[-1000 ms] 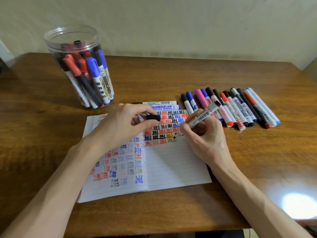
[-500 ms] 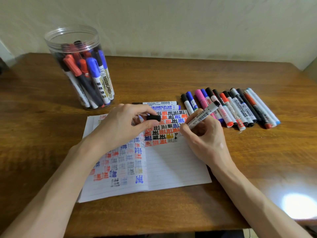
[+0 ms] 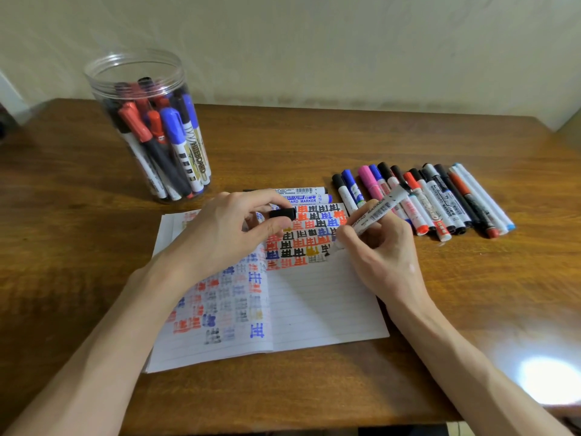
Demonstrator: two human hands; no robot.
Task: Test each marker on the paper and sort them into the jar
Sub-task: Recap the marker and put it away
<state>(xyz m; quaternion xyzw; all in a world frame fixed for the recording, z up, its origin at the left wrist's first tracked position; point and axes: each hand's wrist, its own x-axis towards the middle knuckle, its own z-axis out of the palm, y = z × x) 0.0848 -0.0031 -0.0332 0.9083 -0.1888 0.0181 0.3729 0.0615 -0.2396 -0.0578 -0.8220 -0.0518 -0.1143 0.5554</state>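
Observation:
An open lined notebook (image 3: 317, 306) lies on the wooden table, its pages filled with rows of red, blue and black test marks. My right hand (image 3: 382, 258) grips an uncapped white whiteboard marker (image 3: 375, 213) with its tip down on the right page beside the marks. My left hand (image 3: 226, 229) pinches the marker's black cap (image 3: 283, 213) over the notebook's top edge. A clear plastic jar (image 3: 147, 127) with several capped markers stands at the back left. A row of several capped markers (image 3: 434, 199) lies to the right of the notebook.
Two more whiteboard markers (image 3: 301, 195) lie side by side just beyond the notebook's top edge. The wall runs behind the table's far edge. A bright light patch (image 3: 550, 379) glares on the wood at the front right.
My right hand has shifted the marker tip slightly on the page. My left hand and the cap have stayed in place.

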